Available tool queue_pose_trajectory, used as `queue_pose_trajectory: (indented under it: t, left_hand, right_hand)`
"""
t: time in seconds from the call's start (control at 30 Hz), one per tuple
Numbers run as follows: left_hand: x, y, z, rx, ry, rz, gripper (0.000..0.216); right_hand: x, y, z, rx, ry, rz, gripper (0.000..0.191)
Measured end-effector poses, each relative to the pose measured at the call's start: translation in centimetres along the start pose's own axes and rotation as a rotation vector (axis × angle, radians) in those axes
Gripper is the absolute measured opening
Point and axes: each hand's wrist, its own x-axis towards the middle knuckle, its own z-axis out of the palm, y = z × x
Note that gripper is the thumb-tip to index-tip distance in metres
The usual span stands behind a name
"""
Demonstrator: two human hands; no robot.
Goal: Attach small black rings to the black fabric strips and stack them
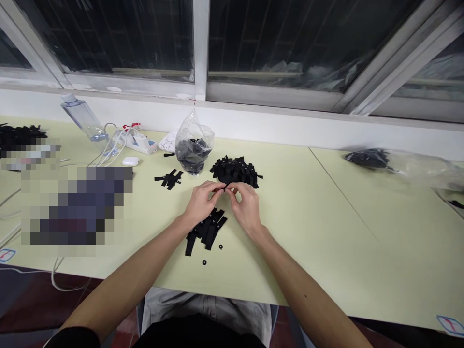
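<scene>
My left hand [200,202] and my right hand [246,205] meet over the pale green table [326,227], fingers pinched together on a small black strip [225,187] held between them. Just beyond my fingertips lies a heap of black strips [235,170]. Under my wrists sits a smaller pile of black strips [206,231], with two tiny black rings [220,247] loose beside it. A clear plastic bag of black pieces [193,150] stands behind the left hand.
A few crossed black strips [169,178] lie left of the bag. A clear bottle [84,117], a white power strip [137,140] with cables and a white earbud case [131,161] sit at the back left. Another bag of black parts [377,158] lies far right.
</scene>
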Motion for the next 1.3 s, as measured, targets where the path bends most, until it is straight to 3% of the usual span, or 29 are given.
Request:
queue_pose_trajectory:
  t: [0.77, 1.1, 1.3]
  left_hand:
    - [-0.15, 0.27, -0.15, -0.012, -0.071, 0.001, 0.021]
    - [0.12, -0.05, 0.00, -0.384, -0.039, -0.181, 0.031]
    - [0.07, -0.32, -0.08, -0.201, -0.077, -0.085, 0.022]
  right_hand:
    - [0.34, 0.98, -0.26, 0.139, -0.081, 0.064, 0.007]
    - [0.66, 0.31, -0.74, 0.304, -0.113, 0.127, 0.007]
    - [0.68, 0.63, -0.64, 0.322, -0.128, 0.149, 0.008]
